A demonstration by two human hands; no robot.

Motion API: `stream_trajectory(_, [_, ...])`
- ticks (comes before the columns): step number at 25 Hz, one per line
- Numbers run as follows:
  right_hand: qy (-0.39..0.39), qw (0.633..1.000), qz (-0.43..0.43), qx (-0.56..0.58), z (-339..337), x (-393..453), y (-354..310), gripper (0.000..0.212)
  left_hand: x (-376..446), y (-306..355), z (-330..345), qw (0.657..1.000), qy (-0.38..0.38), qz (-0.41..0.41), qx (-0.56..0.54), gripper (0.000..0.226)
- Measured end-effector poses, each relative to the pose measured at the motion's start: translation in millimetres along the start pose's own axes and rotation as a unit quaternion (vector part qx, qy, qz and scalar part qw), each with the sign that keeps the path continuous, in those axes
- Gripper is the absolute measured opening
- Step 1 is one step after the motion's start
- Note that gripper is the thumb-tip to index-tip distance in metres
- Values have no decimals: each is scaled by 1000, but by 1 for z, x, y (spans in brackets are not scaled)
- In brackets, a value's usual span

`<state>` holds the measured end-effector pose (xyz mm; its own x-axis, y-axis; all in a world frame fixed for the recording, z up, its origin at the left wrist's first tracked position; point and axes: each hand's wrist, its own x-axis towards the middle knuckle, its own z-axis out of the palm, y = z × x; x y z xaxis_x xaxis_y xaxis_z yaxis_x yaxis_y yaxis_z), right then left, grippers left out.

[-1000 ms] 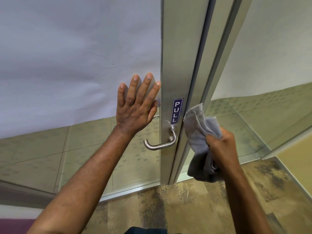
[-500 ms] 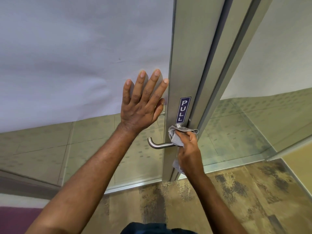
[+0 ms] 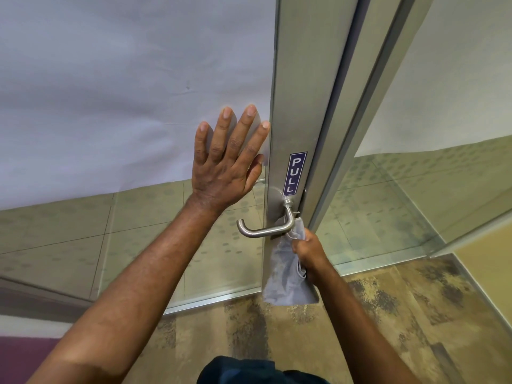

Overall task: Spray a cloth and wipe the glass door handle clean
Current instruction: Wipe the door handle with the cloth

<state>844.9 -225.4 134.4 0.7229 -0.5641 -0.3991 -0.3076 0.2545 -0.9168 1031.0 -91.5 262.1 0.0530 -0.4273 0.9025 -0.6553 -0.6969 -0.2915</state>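
Note:
A brushed metal lever handle point(image 3: 263, 230) sticks out from the door's steel stile, below a blue PULL label point(image 3: 294, 173). My left hand point(image 3: 227, 164) lies flat and spread on the frosted glass just left of the stile, holding nothing. Just below and right of the lever's bend, my right hand point(image 3: 307, 250) grips a grey cloth point(image 3: 285, 275). The cloth's top touches the bend, and the rest hangs down in front of the stile. No spray bottle is in view.
The glass door point(image 3: 124, 106) is frosted white above and clear below. A second glass panel point(image 3: 443, 134) and its metal frame stand to the right. Mottled brown carpet point(image 3: 388, 328) covers the floor below.
My right hand brought the cloth from the right onto the handle, then slid it down from the top of the lever to below its bend. My left hand stayed pressed on the glass.

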Motion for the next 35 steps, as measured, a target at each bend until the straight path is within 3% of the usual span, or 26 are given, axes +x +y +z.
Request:
stream_trajectory(3, [93,990,-105,-23,-2,-6,7,16,1,1,0,1000,3,3,-6,59])
stream_trajectory(7, [204,951,-234,3,2,-11,4,36,0,0,0,1000,3,2,-11,59])
stream_trajectory(9, [231,937,-261,-25,12,-6,8,44,-1,1,0,1000,4,3,-5,60])
stream_trajectory(11, [210,939,-264,-68,22,3,21,43,0,1,0,1000,6,5,-6,60])
stream_trajectory(13, [189,943,-249,-111,30,9,39,41,1,1,0,1000,8,7,-6,60])
stream_trajectory(17, [167,945,-232,-160,38,23,65,59,1,1,2,1000,11,0,-6,60])
stream_trajectory(21, [200,956,-206,-62,49,28,75,30,0,1,3,1000,1,-6,-5,59])
stream_trajectory(23, [220,962,-159,-41,50,29,90,32,0,0,3,1000,-4,-6,-2,60])
stream_trajectory(27, [232,970,41,56,42,33,125,48,0,1,2,1000,-8,-8,5,62])
stream_trajectory(30, [221,938,154,216,42,42,129,45,0,1,2,1000,-5,-10,6,61])
stream_trajectory(33, [171,930,155,285,57,55,103,42,0,0,3,1000,-10,-12,7,61])
stream_trajectory(35, [156,933,131,297,71,61,90,56,-1,2,2,1000,-12,-13,5,62])
